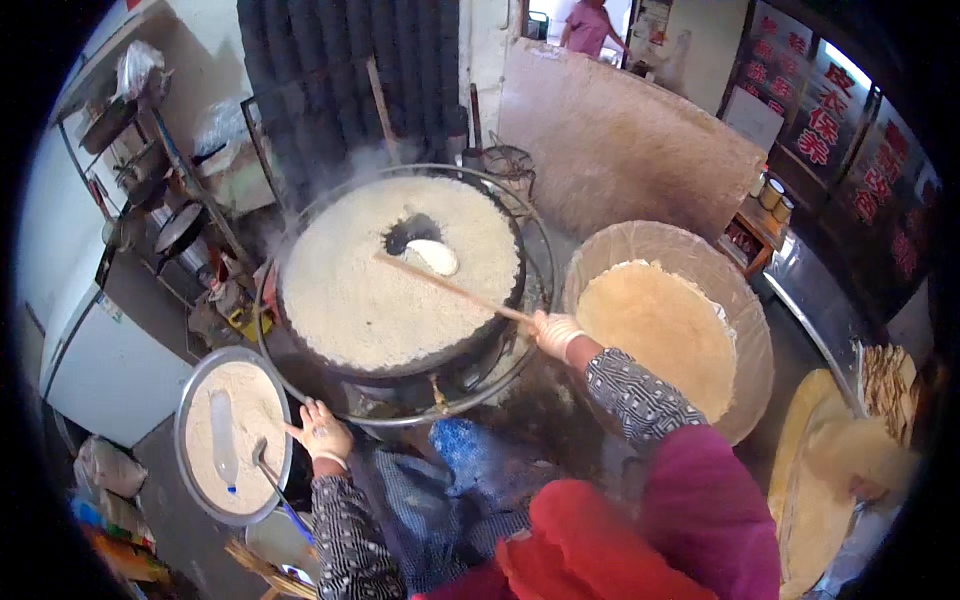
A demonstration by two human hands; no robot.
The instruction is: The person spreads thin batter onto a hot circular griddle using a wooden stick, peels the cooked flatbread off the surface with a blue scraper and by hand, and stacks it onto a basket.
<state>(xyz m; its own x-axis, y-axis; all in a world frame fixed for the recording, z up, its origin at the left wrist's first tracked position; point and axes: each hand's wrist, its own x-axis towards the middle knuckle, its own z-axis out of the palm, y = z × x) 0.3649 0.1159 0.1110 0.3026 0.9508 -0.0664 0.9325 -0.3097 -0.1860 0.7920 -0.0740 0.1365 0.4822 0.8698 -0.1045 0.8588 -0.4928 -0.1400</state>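
My right hand [558, 335], in a pale glove, grips one end of a wooden stick [455, 287]. The stick reaches across a large round griddle [320, 355] coated in pale batter [360, 310]. Beside the stick's far end lies a smooth white oval [436, 257]; whether it is batter or part of a tool, I cannot tell. A dark bare patch [412, 230] shows just behind it. My left hand [322, 436] has its fingers apart, close to the metal ring round the griddle. Left of it stands a metal bowl [186, 450] of batter, holding a ladle [262, 455] and a clear bottle [222, 440].
A wide basket [752, 385] lined with plastic holds round tan pancakes [655, 330] at right. Another person's blurred hand [868, 487] is by a yellowish board [800, 500] near folded pancakes [887, 395]. Pans [180, 230] hang on a left rack. Steam rises behind the griddle.
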